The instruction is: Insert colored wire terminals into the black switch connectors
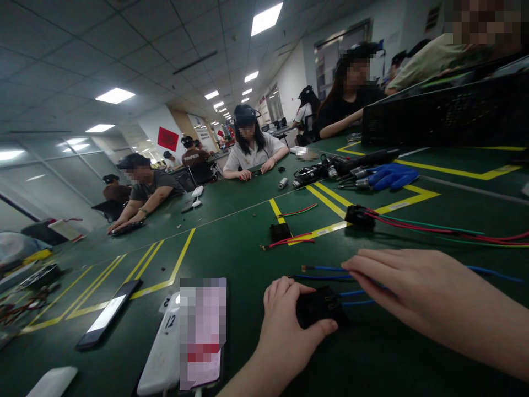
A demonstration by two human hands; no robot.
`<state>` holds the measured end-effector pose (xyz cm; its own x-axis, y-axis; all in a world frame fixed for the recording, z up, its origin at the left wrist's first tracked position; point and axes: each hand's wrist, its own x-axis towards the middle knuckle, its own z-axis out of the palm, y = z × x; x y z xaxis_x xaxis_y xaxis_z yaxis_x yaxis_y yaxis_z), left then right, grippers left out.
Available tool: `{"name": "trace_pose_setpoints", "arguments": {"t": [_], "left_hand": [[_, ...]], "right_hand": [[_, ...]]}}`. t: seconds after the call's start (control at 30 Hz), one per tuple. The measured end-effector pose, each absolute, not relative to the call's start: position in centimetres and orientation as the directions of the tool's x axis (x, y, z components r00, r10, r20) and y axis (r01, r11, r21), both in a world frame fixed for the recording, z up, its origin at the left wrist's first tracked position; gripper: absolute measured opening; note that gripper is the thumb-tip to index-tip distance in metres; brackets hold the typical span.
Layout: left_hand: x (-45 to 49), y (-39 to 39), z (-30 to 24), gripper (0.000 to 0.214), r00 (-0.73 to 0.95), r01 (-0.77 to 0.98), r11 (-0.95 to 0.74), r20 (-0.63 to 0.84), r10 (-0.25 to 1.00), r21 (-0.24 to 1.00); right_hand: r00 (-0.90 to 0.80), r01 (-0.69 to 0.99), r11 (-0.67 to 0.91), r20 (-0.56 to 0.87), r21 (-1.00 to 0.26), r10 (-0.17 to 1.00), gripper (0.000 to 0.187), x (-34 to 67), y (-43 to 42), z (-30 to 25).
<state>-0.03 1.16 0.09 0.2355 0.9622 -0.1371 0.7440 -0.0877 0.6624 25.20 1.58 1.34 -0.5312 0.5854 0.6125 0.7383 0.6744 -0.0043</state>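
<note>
A black connector block (320,306) with slots in its face lies on the green table in front of me. My left hand (287,311) is closed around it, thumb at the near side and fingers at the far side. Blue wires (356,298) run from its right side toward my right hand (399,278). That hand is closed, its fingers pressed together on the blue wires; the exact grip is hidden under the palm. Two blue wire ends with metal terminals (305,268) stick out to the left of its fingertips.
Beyond my hands sit another black connector (360,216) with red and green wires, a small black block (280,231), and a blue glove (392,176) beside tools. Phones (109,314) and a white power bank (161,347) lie left. A black case (438,113) stands back right; people sit around.
</note>
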Motion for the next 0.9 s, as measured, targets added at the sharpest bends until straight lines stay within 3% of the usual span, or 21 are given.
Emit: {"name": "trace_pose_setpoints", "arguments": {"t": [0.1, 0.33, 0.73, 0.9], "left_hand": [[-0.1, 1.2, 0.0, 0.041, 0.234, 0.74, -0.088, -0.133, 0.963, 0.667], [-0.1, 1.0, 0.0, 0.041, 0.235, 0.74, -0.09, -0.131, 0.963, 0.667], [-0.3, 1.2, -0.3, 0.041, 0.246, 0.732, -0.108, -0.112, 0.963, 0.673], [-0.4, 1.1, -0.3, 0.041, 0.257, 0.74, -0.112, -0.124, 0.958, 0.663]], "right_hand": [[-0.461, 0.761, 0.643, 0.621, -0.091, 0.633, 0.037, 25.7, 2.7, 0.8], [-0.442, 0.747, 0.613, 0.496, -0.257, 0.747, 0.052, 25.2, 4.0, -0.7], [-0.624, 0.616, 0.717, 0.354, -0.327, 0.697, 0.041, 24.5, 3.8, 0.0], [-0.627, 0.633, 0.701, 0.314, -0.329, 0.713, 0.019, 25.2, 3.7, 1.0]]}}
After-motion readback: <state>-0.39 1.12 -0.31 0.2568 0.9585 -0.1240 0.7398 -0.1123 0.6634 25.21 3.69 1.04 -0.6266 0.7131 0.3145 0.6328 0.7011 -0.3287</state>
